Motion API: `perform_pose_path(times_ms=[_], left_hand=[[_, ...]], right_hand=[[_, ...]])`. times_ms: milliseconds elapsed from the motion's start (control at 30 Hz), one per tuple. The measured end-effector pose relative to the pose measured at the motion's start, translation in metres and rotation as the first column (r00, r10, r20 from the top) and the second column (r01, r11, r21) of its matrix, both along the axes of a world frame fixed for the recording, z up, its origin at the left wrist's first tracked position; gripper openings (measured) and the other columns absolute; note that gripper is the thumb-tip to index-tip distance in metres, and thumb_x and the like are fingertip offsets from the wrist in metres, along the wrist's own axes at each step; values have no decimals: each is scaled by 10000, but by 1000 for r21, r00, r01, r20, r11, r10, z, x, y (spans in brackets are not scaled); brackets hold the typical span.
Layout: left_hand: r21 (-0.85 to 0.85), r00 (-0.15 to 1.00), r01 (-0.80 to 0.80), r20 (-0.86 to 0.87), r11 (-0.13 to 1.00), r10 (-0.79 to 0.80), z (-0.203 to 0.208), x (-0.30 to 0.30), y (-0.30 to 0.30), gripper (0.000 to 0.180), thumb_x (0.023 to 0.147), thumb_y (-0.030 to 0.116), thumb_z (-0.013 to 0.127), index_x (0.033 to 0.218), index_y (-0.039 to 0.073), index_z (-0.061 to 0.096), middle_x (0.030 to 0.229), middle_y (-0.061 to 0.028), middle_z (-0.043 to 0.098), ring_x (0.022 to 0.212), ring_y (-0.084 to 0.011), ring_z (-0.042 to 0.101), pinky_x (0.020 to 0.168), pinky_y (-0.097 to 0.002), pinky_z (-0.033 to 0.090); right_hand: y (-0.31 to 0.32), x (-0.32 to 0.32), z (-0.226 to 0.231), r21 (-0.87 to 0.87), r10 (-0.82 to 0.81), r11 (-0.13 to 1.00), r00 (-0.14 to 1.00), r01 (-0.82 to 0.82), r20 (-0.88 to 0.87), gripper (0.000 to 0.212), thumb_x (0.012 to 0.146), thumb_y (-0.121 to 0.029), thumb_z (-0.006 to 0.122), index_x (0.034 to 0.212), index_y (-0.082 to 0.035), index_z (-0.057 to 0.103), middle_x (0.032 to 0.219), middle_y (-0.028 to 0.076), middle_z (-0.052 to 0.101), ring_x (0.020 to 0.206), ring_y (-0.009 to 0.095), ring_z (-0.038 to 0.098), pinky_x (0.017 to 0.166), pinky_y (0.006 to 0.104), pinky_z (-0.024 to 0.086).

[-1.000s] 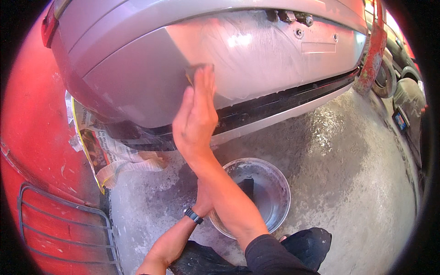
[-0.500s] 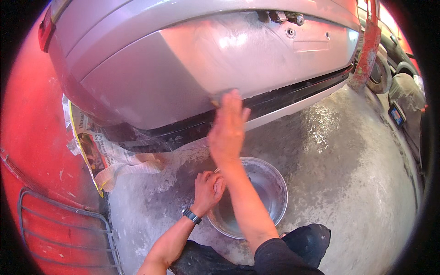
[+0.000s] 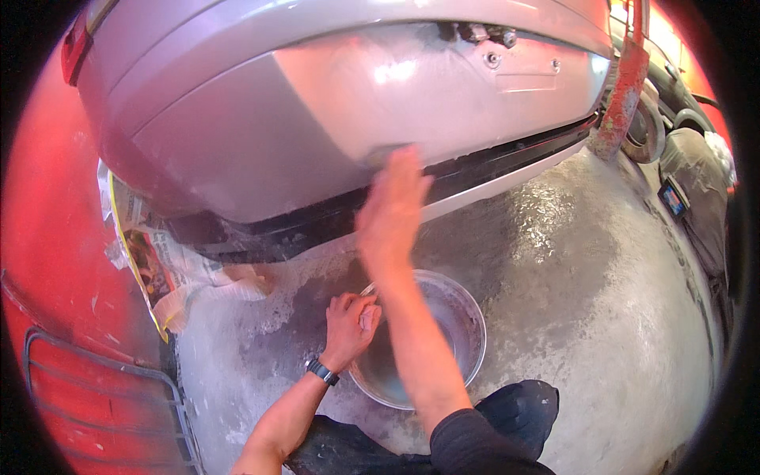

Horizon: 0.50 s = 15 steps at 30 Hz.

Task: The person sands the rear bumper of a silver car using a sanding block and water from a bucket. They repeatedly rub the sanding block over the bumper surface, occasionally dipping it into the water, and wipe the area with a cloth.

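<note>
A dark pad (image 3: 381, 153) is held against the car panel (image 3: 237, 142) by the right hand (image 3: 392, 212); left hand (image 3: 348, 328) curled, grip unclear

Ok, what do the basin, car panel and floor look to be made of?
Basin: likely metal, judging by its thin glinting rim. Car panel: apparently painted, satin silver-grey with a paler area; metal or plastic beneath, can't tell. Floor: probably bare concrete, rough, grey, mottled with dark, wet-looking patches.

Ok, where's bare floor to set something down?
Widest: concrete floor right of the metal bowl, toward the red post. Smaller: between newspaper and left forearm. Crowded: at the bowl, with the left hand by its rim and right forearm across it.
</note>
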<state>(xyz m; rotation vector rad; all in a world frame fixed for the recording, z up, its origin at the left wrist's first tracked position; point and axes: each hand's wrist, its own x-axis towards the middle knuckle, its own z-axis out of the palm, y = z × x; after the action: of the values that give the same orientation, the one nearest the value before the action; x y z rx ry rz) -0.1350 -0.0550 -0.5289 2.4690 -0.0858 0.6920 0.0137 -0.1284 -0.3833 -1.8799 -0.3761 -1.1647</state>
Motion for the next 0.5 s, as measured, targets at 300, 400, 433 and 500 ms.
perform_pose_path(times_ms=[300,400,433,500], left_hand=[[-4,1000,11,-8,1000,-11,-1,-4,-5,300,919,233,813,1191,120,757,1074,-130,677,1027,-352,614,917,-478,467],[-4,1000,-13,-8,1000,13,-3,-2,7,292,920,233,814,1185,124,758,1063,-125,678,1021,-354,612,913,-477,467],[-15,1000,-23,0,1000,23,2,-4,7,291,918,231,815,1181,124,757,1060,-122,678,1019,-355,612,913,-476,466],[-26,1000,-17,16,1000,17,3,-5,3,287,915,228,817,1175,123,755,1057,-119,679,1016,-356,611,914,-477,464]], right_hand=[[-36,29,7,-17,-166,986,984,165,-65,474,1036,-67,578,1482,92,546,1594,342,488,1504,499,457,1255,663,286],[0,-2,-8,-111,7,994,999,-3,35,511,1030,-86,603,1500,94,514,1597,321,496,1505,493,458,1241,670,307],[-1,-5,-7,-122,57,991,998,-52,38,506,1030,-73,594,1504,85,512,1601,311,496,1503,494,460,1234,677,310],[-44,28,-7,-161,-118,978,989,131,86,456,1044,-73,579,1476,67,548,1585,298,519,1487,498,476,1206,696,330]])
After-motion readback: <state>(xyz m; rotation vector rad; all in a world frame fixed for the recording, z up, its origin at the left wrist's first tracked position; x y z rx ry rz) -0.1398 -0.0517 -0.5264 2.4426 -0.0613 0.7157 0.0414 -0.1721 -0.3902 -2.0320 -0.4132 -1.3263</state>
